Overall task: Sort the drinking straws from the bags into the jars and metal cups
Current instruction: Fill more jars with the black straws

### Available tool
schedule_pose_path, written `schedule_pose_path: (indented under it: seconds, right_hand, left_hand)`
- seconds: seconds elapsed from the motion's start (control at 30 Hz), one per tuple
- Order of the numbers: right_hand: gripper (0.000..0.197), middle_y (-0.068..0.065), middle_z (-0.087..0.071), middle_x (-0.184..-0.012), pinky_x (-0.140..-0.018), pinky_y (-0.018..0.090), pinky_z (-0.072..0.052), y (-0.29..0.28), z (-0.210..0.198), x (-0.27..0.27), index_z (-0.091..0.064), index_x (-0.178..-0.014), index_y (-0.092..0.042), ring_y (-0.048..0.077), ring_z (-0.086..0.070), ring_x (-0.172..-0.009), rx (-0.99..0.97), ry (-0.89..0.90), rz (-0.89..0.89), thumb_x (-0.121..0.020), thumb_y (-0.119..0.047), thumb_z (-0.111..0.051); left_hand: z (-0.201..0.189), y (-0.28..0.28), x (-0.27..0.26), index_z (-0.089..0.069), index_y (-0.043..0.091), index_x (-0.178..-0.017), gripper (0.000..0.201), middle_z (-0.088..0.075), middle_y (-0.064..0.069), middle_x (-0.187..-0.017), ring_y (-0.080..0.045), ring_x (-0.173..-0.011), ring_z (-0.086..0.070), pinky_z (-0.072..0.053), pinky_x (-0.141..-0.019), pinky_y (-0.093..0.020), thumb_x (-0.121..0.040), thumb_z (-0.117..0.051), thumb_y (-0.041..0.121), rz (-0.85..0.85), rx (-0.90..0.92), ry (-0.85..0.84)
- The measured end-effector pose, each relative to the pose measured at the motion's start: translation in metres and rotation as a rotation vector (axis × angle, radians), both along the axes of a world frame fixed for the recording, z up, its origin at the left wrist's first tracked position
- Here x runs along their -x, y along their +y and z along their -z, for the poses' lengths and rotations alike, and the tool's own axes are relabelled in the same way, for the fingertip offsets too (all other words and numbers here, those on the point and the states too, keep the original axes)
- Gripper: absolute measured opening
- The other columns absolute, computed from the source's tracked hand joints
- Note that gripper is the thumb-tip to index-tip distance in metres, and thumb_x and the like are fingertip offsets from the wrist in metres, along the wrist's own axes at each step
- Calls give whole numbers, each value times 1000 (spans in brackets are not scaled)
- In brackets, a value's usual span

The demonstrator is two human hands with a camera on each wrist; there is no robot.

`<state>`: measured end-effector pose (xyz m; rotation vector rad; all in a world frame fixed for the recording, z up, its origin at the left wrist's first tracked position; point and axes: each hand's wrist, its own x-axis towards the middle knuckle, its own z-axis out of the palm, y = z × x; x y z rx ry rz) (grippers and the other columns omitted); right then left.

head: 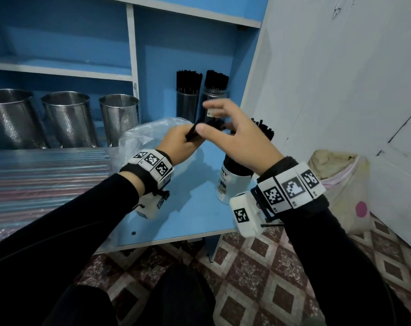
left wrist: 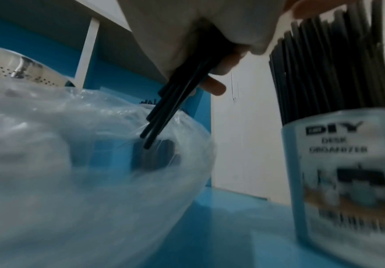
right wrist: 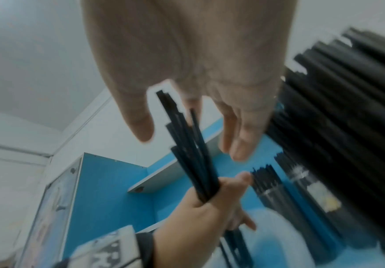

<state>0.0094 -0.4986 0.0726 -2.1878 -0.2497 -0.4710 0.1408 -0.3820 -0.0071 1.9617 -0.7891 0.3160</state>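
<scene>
Three perforated stainless-steel cylindrical cups [head: 68, 118] stand in a row at the far left on the shelf, their thin walls dotted with fine holes, beside a flat pack of pastel striped straws [head: 42, 180] under glossy film. Next comes a crumpled clear plastic bag [head: 138, 137], soft and cloudy, lying on the smooth blue counter [head: 188, 208]. Above it the left hand [head: 178, 143] curls its grip round a small bundle of thin black drinking straws [head: 192, 132], tilted, their lower ends pointing down toward the bag's mouth in the left wrist view. The right hand [head: 235, 135] hovers at the bundle's upper ends, its grip spread, thumb and fingers loosely apart around the tips; whether they touch is unclear. Behind stand two tall cylinders [head: 188, 104] packed with upright black straws. Below the right hand, a labelled clear jar [head: 228, 184] on the counter holds a dense sheaf of black straws [head: 265, 130].
</scene>
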Motion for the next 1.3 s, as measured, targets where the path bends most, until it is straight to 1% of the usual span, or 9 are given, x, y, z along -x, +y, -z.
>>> schedule_pose_path:
  seconds: [0.17,0.33,0.53,0.63,0.7,0.9,1.07,1.2,1.3]
  right_hand:
    - [35,-7,-57,-116,-99,39,-47,10,-12,0,-55,-123,-16,10,-54,-116,-41,-348,-21,-90,-20,-65]
    - [54,9,-44,-125,-106,28,-38,16,-3,-16,-40,-132,-3,16,-47,-116,36,-529,81,-81,8,-56]
    - [24,6,-58,-116,-95,22,-41,19,27,-27,-63,-114,-7,18,-54,-109,386,-110,129,-97,-14,-48]
    - [19,3,-57,-110,-90,28,-46,17,32,-28,-66,-103,-10,16,-55,-101,444,-22,129,-97,-21,-51]
    - [17,3,-58,-110,-90,23,-44,14,30,-26,-65,-107,-11,15,-55,-102,412,-45,111,-94,-19,-57]
    - [58,-2,-53,-108,-78,18,-52,1,19,-6,-56,-116,-17,9,-57,-92,42,-21,13,-71,-39,-84]
    - [16,-11,-53,-70,-67,8,-40,-10,26,10,-69,-82,-9,-3,-52,-66,176,94,-139,-81,-22,-77]
    - [14,-1,-62,-73,-71,11,-44,-26,21,16,-65,-77,-3,3,-58,-69,87,41,-116,-87,-11,-69]
    - [15,-11,-58,-64,-61,7,-41,-41,5,21,-63,-75,-6,-3,-56,-60,33,-95,4,-89,-12,-67]
  left_hand:
    - [-18,-14,34,-57,8,-69,26,-62,7,-55,-4,-53,-49,-46,-50,-26,-82,-52,30,152,195,129]
    - [3,-17,51,-58,25,-48,49,-48,7,-43,-6,-37,-42,-38,-41,-17,-90,-50,3,303,210,361]
    - [36,-10,44,-67,10,-77,10,-69,-5,-70,-10,-66,-65,-52,-71,-27,-85,-71,16,286,30,506]
    - [47,-9,42,-68,-2,-100,37,-73,-16,-94,-28,-93,-68,-53,-95,-42,-85,-72,32,293,-124,557]
    - [49,-9,45,-65,-1,-87,36,-70,-10,-79,-22,-82,-69,-51,-97,-47,-92,-63,35,289,-167,567]
    - [29,-7,60,-47,11,-62,41,-43,3,-49,-16,-53,-48,-50,-68,-47,-93,-52,38,343,53,466]
    - [12,-11,80,-46,15,-56,30,-48,9,-47,-9,-47,-46,-41,-49,-25,-78,-54,34,505,-211,358]
    - [8,-25,83,-62,18,-89,9,-67,12,-68,-2,-63,-63,-50,-56,-22,-85,-69,13,507,-41,363]
    - [9,-39,78,-45,28,-125,68,-61,5,-114,-6,-104,-60,-51,-83,-24,-69,-83,36,373,188,290]
